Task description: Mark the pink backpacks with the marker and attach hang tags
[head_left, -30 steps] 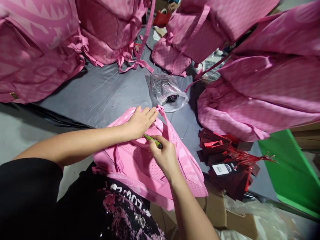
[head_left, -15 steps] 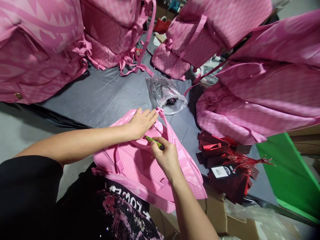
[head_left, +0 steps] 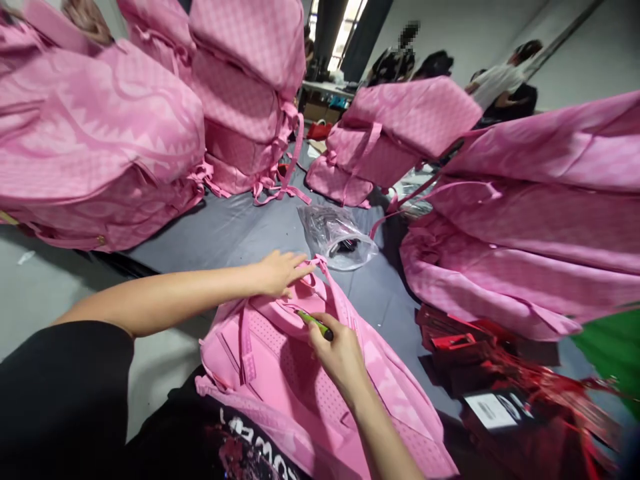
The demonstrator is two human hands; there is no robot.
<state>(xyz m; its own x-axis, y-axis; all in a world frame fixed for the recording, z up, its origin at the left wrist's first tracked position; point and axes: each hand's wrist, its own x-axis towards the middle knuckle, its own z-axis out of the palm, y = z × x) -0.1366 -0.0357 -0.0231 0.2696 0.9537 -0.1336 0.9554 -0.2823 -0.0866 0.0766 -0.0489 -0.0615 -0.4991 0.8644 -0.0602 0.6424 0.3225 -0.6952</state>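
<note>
A pink backpack [head_left: 300, 380] lies on its front before me, straps and mesh back panel facing up. My left hand [head_left: 277, 272] rests on its top edge by the carry loop, fingers stretched forward and lightly gripping the fabric. My right hand [head_left: 337, 350] is closed round a thin green tool with a dark tip [head_left: 315, 323], its point against the top of the back panel.
Stacks of pink backpacks [head_left: 100, 147] ring the grey table [head_left: 225, 230], with more at the right [head_left: 525, 220]. A clear plastic bag of small dark parts [head_left: 337, 233] lies just beyond the backpack. Red and black hang tags [head_left: 500, 380] are heaped at right. People stand far behind.
The view has tilted upward, showing the room and people behind. My left hand's fingers have stretched further along the backpack's top. My right hand keeps the green tool in the same spot.
</note>
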